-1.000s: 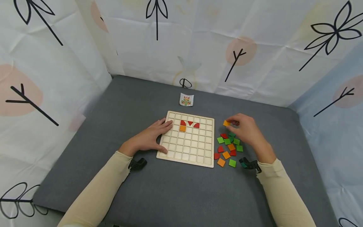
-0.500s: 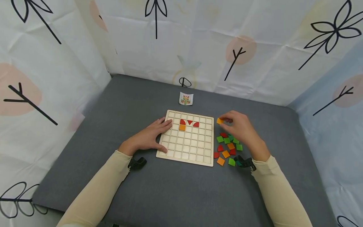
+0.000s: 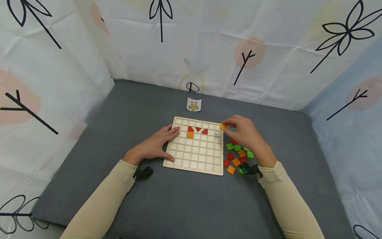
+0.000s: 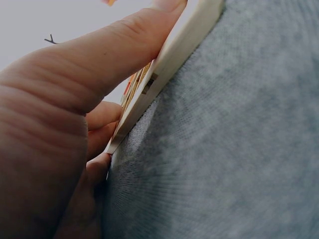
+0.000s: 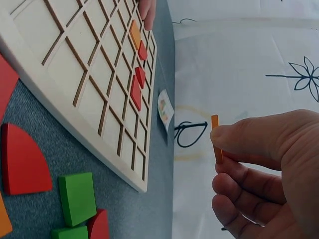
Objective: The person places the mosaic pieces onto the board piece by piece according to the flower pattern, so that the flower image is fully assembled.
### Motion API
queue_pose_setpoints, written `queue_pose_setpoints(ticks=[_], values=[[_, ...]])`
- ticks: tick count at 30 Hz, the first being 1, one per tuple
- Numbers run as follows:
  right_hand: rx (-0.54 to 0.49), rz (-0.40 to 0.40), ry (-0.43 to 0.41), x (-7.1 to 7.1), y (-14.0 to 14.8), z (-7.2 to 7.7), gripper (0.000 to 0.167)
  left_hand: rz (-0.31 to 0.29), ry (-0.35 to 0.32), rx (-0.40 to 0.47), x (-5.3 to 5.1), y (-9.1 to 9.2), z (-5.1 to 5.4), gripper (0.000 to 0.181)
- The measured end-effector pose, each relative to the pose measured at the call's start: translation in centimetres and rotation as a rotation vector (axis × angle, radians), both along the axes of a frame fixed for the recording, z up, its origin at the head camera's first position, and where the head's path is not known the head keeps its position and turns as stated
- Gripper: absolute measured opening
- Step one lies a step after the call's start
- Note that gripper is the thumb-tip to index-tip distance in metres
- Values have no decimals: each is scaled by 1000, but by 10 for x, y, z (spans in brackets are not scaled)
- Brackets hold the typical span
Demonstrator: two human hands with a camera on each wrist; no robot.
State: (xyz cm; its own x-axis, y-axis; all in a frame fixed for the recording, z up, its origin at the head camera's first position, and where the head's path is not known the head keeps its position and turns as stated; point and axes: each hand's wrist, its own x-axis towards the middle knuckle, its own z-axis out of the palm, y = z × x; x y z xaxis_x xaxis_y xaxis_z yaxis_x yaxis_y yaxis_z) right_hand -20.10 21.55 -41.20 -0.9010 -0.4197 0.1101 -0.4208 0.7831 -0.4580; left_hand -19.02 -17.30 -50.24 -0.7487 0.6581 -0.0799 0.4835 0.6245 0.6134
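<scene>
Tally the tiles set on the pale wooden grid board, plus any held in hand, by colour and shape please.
Red quarter-circle tiles: 2
Red triangular tile: 1
Orange square tile on the board: 1
Orange tile, partly covered, in the right hand: 1
Total: 5

Free room above middle of board [image 3: 194, 149]; loose tiles [image 3: 241, 153] crowd right edge.

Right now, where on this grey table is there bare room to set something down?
Bare table lies between the two sleeves, nearer you than the board; left of the left hand; and either side of the pattern card. It's crowded along the board's right edge, where loose tiles cluster near the right hand.
</scene>
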Motion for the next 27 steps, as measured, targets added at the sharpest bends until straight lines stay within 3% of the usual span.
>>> queue_pose_setpoints(ticks=[17, 27], values=[[-21, 28, -44, 1, -24, -3, 25, -2, 7, 2, -1, -1, -2, 124], [-33, 73, -25, 1, -39, -5, 24, -9, 14, 3, -1, -1, -2, 124]])
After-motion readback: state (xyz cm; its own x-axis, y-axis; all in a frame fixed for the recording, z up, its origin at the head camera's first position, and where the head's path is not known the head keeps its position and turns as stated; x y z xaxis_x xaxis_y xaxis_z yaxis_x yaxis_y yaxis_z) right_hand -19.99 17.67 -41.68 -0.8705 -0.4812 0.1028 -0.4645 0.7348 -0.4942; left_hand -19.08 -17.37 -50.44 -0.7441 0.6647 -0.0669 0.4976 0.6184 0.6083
